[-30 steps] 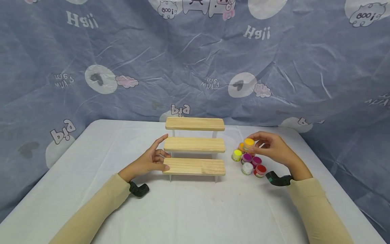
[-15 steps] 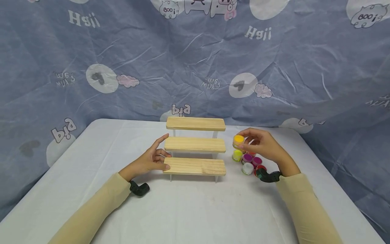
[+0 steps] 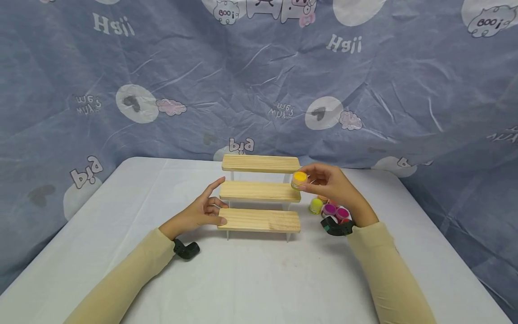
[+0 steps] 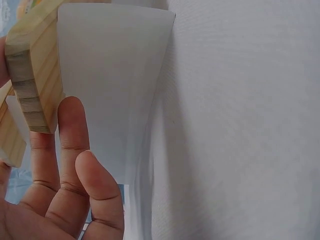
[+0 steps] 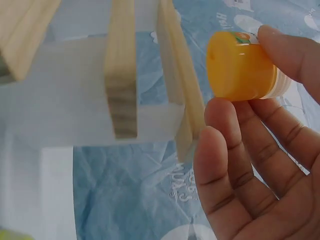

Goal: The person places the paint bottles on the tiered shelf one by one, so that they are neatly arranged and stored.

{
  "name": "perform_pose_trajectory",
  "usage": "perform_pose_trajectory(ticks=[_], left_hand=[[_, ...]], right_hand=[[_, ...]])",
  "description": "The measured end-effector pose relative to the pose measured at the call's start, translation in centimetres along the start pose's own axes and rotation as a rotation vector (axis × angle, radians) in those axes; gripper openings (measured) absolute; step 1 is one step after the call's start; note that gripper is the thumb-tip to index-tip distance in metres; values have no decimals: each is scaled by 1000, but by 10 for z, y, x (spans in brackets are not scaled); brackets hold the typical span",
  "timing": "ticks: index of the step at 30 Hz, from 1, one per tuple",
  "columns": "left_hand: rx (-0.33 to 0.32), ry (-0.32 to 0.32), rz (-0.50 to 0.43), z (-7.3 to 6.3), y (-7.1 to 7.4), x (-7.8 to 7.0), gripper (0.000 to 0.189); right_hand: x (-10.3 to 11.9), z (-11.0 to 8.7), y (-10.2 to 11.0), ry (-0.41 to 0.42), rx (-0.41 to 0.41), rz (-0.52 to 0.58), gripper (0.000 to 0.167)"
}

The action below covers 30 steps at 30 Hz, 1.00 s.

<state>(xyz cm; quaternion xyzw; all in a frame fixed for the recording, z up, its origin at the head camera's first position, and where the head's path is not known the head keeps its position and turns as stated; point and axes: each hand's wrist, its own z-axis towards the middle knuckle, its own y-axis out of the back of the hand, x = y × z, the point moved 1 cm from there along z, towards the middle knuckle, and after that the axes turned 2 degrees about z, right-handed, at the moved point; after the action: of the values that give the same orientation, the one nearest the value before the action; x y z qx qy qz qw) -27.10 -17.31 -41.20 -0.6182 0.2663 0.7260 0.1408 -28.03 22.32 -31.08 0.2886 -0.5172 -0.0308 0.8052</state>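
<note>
A three-tier wooden display stand [image 3: 259, 219] with pale side panels [image 4: 110, 75] stands on the white table. My left hand [image 3: 198, 211] grips the left end of its lowest board, thumb on top and fingertips at the underside. My right hand [image 3: 333, 186] pinches a small paint jar [image 5: 242, 65] with a yellow-orange lid between thumb and fingers. The jar is in the air by the right ends of the middle and top boards. Below that hand, a group of similar jars, among them a yellow jar [image 3: 316, 206] and a purple jar [image 3: 329, 210], is partly hidden by the wrist.
A blue-grey printed cloth [image 3: 243, 81] hangs behind the table [image 3: 251, 279]. Black wrist cameras are strapped to both arms, the left camera [image 3: 186, 249] low over the table and the right camera [image 3: 337, 226] in front of the jars.
My right hand has carried the yellow-orange jar leftward and slightly up, from above the group of jars to the stand's right end. The left hand keeps its grip on the lowest board.
</note>
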Motion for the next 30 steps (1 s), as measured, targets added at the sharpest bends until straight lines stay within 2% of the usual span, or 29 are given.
perform_pose_trajectory(ticks=[11,19,30], left_hand=[[12,-24,-29,-1,-1,1,119],[9,-13,-11,1,0,0,119],[12,-15,-16,1,1,0,120]], right_hand=[[13,27,-16,28,20,13,36],[19,52,-19,93,32,-47,34],[20,86,-32,11,44,-39,36]])
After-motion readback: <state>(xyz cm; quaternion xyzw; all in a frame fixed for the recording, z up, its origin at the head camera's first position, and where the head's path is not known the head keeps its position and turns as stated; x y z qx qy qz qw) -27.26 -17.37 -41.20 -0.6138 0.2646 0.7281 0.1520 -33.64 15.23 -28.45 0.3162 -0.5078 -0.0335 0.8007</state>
